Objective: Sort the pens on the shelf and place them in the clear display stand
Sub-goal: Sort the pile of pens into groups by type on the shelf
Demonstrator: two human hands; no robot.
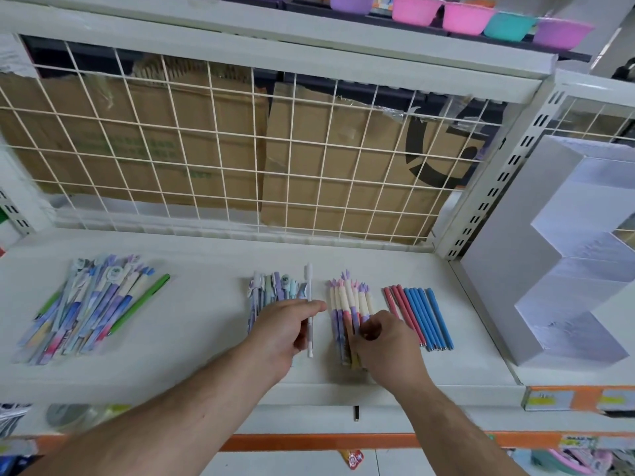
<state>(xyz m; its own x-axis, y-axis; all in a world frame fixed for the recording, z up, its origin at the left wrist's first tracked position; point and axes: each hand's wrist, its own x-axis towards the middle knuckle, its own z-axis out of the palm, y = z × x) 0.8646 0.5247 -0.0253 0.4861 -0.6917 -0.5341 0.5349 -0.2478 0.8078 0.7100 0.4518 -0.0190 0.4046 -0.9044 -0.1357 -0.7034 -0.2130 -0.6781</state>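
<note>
- Left hand pinches a white pen between thumb and fingers, just above the shelf.
- Right hand curls its fingers round the cream pens, which lie on the shelf.
- Red and blue pens lie in a row just right of them.
- A mixed pile lies far left.
- The stand sits at the right end.

You get bright, even light with faint, soft shadows on the white shelf. Your wide lens bows the wire grid at the edges; the left pen pile smears.
</note>
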